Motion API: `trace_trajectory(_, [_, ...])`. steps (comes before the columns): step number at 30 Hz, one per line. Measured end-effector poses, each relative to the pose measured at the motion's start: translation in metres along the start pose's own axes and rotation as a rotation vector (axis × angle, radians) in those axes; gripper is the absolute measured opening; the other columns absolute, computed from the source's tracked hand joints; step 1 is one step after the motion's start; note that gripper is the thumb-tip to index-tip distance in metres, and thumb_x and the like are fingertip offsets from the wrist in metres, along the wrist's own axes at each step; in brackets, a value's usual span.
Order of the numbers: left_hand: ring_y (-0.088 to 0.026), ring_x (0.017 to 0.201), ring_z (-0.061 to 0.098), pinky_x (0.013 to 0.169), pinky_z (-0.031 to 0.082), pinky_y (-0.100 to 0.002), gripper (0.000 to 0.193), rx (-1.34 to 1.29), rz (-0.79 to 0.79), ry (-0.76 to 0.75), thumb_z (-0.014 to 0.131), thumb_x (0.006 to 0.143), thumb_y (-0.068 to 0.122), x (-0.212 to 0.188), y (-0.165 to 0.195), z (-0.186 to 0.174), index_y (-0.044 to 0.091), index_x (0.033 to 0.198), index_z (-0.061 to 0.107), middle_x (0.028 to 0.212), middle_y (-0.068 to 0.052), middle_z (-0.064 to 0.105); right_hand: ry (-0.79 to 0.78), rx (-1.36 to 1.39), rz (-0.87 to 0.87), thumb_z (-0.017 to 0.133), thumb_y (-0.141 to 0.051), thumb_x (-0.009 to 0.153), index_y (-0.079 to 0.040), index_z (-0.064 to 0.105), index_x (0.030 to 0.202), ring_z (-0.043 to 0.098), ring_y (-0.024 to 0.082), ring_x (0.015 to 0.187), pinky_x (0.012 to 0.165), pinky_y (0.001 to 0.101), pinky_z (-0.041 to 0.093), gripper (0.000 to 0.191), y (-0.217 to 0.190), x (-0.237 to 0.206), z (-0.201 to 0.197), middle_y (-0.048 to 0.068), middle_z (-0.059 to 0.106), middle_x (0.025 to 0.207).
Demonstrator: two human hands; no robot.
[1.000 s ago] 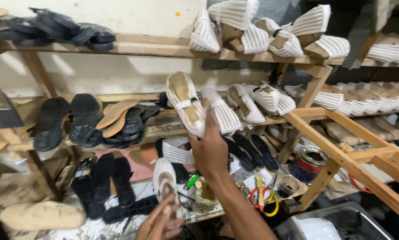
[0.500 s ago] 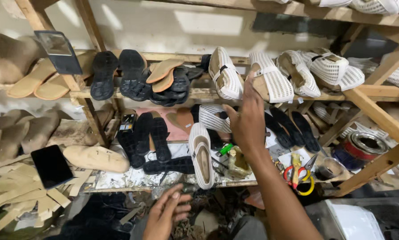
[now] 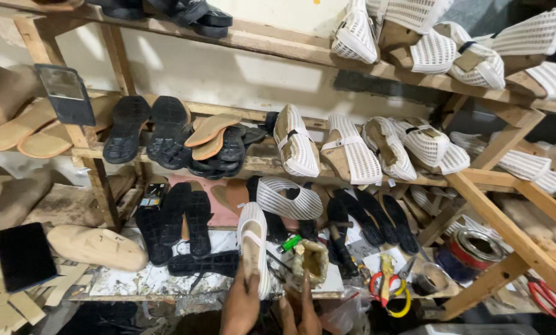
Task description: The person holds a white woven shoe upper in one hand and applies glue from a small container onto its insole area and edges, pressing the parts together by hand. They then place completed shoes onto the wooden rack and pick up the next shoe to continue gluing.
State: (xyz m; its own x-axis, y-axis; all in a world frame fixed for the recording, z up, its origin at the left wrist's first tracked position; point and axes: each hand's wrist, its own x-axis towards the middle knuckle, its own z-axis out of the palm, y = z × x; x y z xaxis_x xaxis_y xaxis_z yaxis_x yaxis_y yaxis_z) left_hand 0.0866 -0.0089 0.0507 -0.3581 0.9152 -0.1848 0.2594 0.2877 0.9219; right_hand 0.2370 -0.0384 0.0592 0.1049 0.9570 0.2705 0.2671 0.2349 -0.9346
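A shoe (image 3: 252, 245) lies on the workbench (image 3: 135, 282), a glue pot (image 3: 312, 260) just right of it.

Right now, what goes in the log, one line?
left hand: holds white mesh shoe | right hand: by glue pot | workbench

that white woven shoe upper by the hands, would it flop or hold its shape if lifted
The white woven shoe upper looks mounted on a last, so it probably stays stiff. Its open mesh suggests low weight and decent grip. The left hand already touches its end.
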Motion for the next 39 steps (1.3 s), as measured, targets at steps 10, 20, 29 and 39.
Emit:
trace_trajectory(10, [-0.04, 0.119, 0.065, 0.092, 0.053, -0.054, 0.058, -0.862, -0.069, -0.242, 0.052, 0.099, 0.03, 0.012, -0.046, -0.043, 0.003, 0.15, 0.05, 0.127, -0.021, 0.067, -0.24, 0.528, 0.052, 0.066, -0.019, 0.092, -0.027, -0.007, 0.163, 0.061, 0.031, 0.132, 0.109, 0.0399, 0.044, 0.102, 0.032, 0.013, 0.043, 0.028, 0.059, 0.142])
trace_trajectory(20, [-0.038, 0.116, 0.066, 0.092, 0.053, -0.051, 0.059, -0.883, -0.08, -0.269, 0.051, 0.099, 0.034, 0.016, -0.034, -0.037, 0.003, 0.15, 0.05, 0.127, -0.02, 0.067, 0.009, 0.401, -0.089, 0.054, -0.041, 0.096, -0.004, -0.006, 0.165, 0.053, 0.037, 0.139, 0.117, 0.0431, 0.032, 0.099, 0.037, -0.003, 0.042, 0.03, 0.058, 0.144])
trace_trajectory(29, [-0.036, 0.114, 0.066, 0.091, 0.053, -0.049, 0.061, -0.734, -0.015, -0.512, 0.05, 0.1, 0.039, 0.011, -0.029, -0.029, 0.003, 0.149, 0.05, 0.126, -0.02, 0.067, -0.058, 0.333, -0.229, 0.052, -0.039, 0.1, -0.01, -0.018, 0.163, 0.04, 0.04, 0.149, 0.122, 0.0471, 0.025, 0.098, -0.032, 0.005, 0.023, 0.031, 0.04, 0.158])
trace_trajectory(39, [-0.033, 0.111, 0.067, 0.091, 0.053, -0.047, 0.063, -0.63, 0.01, -0.579, 0.049, 0.101, 0.043, 0.001, -0.03, -0.018, 0.003, 0.149, 0.05, 0.126, -0.019, 0.067, -0.031, 0.396, -0.088, 0.057, -0.031, 0.095, -0.008, -0.001, 0.164, 0.049, 0.037, 0.144, 0.118, 0.0434, 0.034, 0.093, -0.031, 0.007, 0.024, 0.027, 0.051, 0.152])
